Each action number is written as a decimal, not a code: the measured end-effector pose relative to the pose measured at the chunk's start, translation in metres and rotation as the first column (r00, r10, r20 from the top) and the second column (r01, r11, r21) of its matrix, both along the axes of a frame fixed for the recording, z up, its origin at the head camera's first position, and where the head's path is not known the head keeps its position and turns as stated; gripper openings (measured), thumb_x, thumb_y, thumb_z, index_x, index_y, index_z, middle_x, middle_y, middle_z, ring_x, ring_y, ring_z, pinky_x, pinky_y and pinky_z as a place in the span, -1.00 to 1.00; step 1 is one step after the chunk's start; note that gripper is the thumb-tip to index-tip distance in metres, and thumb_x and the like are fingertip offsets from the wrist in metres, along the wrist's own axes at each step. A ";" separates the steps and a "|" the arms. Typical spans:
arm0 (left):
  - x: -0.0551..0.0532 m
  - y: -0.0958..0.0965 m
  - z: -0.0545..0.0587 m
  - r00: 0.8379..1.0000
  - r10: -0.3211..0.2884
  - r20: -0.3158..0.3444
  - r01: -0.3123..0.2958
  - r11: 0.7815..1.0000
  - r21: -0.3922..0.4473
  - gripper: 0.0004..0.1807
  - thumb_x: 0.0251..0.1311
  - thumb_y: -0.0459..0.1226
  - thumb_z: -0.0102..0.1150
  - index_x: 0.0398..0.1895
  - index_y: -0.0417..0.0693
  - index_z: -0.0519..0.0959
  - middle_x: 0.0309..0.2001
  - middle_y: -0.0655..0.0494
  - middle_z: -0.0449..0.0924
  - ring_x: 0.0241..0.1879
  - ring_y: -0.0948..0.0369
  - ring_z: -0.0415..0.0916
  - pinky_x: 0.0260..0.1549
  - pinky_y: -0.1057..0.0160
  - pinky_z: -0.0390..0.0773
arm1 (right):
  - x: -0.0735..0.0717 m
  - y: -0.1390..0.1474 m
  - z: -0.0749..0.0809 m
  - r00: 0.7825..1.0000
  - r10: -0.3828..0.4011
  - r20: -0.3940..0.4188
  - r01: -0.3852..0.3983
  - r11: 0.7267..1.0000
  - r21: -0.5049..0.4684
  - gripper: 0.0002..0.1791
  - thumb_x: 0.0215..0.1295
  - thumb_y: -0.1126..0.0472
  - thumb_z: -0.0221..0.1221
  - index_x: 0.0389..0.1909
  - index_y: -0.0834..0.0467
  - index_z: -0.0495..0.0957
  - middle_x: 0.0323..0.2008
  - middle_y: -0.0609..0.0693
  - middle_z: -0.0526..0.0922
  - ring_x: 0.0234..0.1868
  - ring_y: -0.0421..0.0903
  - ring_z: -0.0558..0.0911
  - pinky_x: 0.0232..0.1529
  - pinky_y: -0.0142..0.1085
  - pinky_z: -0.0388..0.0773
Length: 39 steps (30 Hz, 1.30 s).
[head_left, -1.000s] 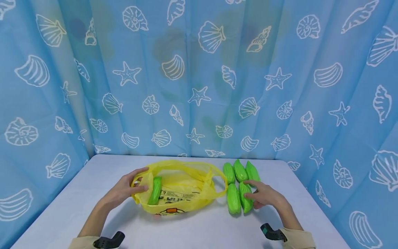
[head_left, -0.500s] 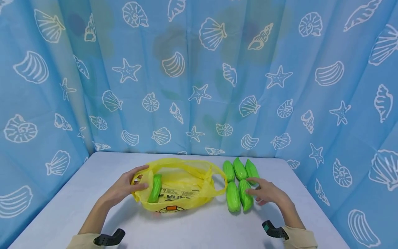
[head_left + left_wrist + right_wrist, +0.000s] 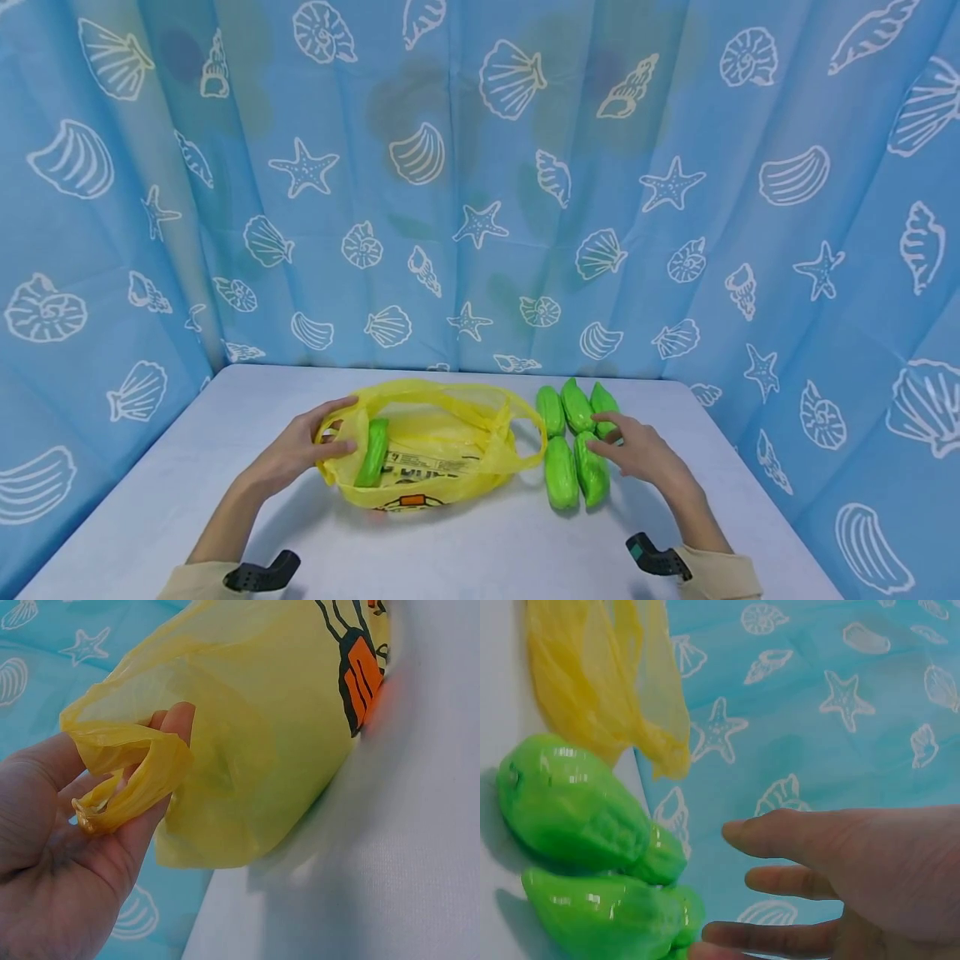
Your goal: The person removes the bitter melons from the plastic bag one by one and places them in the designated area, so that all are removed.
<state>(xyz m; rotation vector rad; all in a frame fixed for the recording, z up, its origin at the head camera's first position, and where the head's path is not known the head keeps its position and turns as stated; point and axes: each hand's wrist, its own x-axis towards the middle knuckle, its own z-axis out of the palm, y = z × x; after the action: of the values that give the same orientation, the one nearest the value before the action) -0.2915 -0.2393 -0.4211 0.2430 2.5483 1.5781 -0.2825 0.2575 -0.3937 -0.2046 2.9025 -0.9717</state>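
Note:
A yellow plastic bag (image 3: 442, 497) lies on the table with its mouth open. My left hand (image 3: 292, 446) holds the bag's left handle; in the left wrist view its fingers (image 3: 180, 720) pass through the handle loop. One green gourd-shaped vegetable (image 3: 373, 454) lies inside the bag at the left. To the bag's right, several similar glossy green gourds sit in two rows, among them a smooth near one (image 3: 561, 473) and a ridged one (image 3: 592, 471). My right hand (image 3: 641, 450) hovers over their right side, fingers apart and holding nothing. It partly covers the far right gourd (image 3: 602, 402).
The white table (image 3: 465, 558) extends in front of the bag and to both sides. A blue shell-patterned curtain (image 3: 465, 275) stands behind and along the sides. The bag's right handle loop (image 3: 542, 450) reaches close to the gourds.
My right hand has shifted from the ridged near gourd away from me, towards the far row. The left hand and the bag look unmoved.

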 end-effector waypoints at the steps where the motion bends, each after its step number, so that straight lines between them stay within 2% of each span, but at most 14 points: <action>1: 0.000 0.000 0.000 1.000 0.005 0.001 -0.005 1.000 0.001 -0.11 0.08 -0.02 0.40 0.48 0.26 0.20 0.38 -0.05 0.29 0.04 0.08 0.46 0.00 0.18 0.63 | 0.000 -0.002 0.001 1.000 0.001 -0.015 -0.001 1.000 -0.005 -0.31 0.31 -0.08 0.22 0.35 0.20 0.35 -0.05 0.23 0.65 -0.23 0.06 0.70 -0.35 -0.18 0.66; 9: -0.002 0.000 -0.002 1.000 0.002 0.019 -0.002 1.000 0.017 -0.11 0.08 -0.02 0.40 0.48 0.25 0.20 0.43 -0.07 0.23 0.06 0.09 0.45 -0.01 0.20 0.63 | 0.002 -0.023 0.005 0.995 -0.006 -0.096 0.010 0.999 0.039 -0.43 0.30 -0.05 0.24 0.26 0.08 0.45 -0.13 0.08 0.70 -0.15 -0.03 0.68 -0.26 -0.18 0.62; 16: -0.001 0.000 -0.003 1.000 -0.006 0.007 0.006 1.000 0.010 -0.12 0.08 -0.01 0.40 0.48 0.24 0.20 0.40 -0.06 0.27 0.05 0.07 0.44 -0.01 0.19 0.61 | 0.008 -0.039 0.008 0.996 0.012 -0.089 -0.008 0.999 0.049 -0.50 0.29 0.01 0.26 0.22 0.06 0.49 -0.17 0.04 0.70 -0.15 -0.04 0.69 -0.26 -0.19 0.64; 21: -0.002 -0.001 -0.001 1.000 0.002 -0.002 -0.002 1.000 -0.018 -0.11 0.08 0.01 0.39 0.48 0.25 0.20 0.38 -0.05 0.29 0.07 0.06 0.43 0.02 0.16 0.61 | 0.010 -0.049 0.007 0.994 0.026 -0.108 -0.023 0.999 0.031 -0.52 0.29 0.04 0.27 0.21 0.07 0.51 -0.17 0.05 0.69 -0.20 -0.07 0.68 -0.25 -0.21 0.65; 27: -0.002 0.000 0.001 1.000 -0.008 -0.008 0.008 1.000 -0.010 -0.11 0.07 0.01 0.39 0.49 0.26 0.19 0.40 -0.05 0.27 0.05 0.07 0.46 0.03 0.16 0.61 | 0.010 -0.059 0.008 0.991 0.038 -0.131 -0.033 0.999 0.041 -0.55 0.28 0.04 0.28 0.17 0.05 0.53 -0.19 0.01 0.70 -0.22 -0.12 0.66 -0.23 -0.22 0.65; 35: -0.002 0.002 0.002 1.000 0.001 0.000 -0.001 1.000 -0.024 -0.10 0.07 0.02 0.39 0.49 0.26 0.19 0.38 -0.07 0.29 0.05 0.08 0.45 0.02 0.17 0.61 | 0.011 -0.072 0.018 0.983 0.077 -0.165 -0.071 0.997 0.042 -0.54 0.28 0.02 0.28 0.18 0.02 0.53 -0.21 -0.05 0.70 -0.23 -0.16 0.64 -0.17 -0.23 0.65; 39: -0.001 0.001 0.002 1.000 0.012 0.002 -0.012 0.999 -0.032 -0.10 0.06 0.02 0.40 0.48 0.27 0.20 0.37 -0.06 0.30 0.05 0.08 0.45 0.03 0.16 0.61 | 0.011 -0.085 0.023 0.974 0.121 -0.190 -0.114 0.992 0.047 -0.57 0.28 0.04 0.27 0.15 0.01 0.55 -0.22 -0.02 0.69 -0.26 -0.15 0.65 -0.20 -0.25 0.64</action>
<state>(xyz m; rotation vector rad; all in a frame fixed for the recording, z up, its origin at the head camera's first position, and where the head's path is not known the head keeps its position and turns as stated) -0.2922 -0.2383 -0.4191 0.2231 2.5763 1.5395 -0.2710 0.1726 -0.3703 -0.4892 3.0348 -0.9278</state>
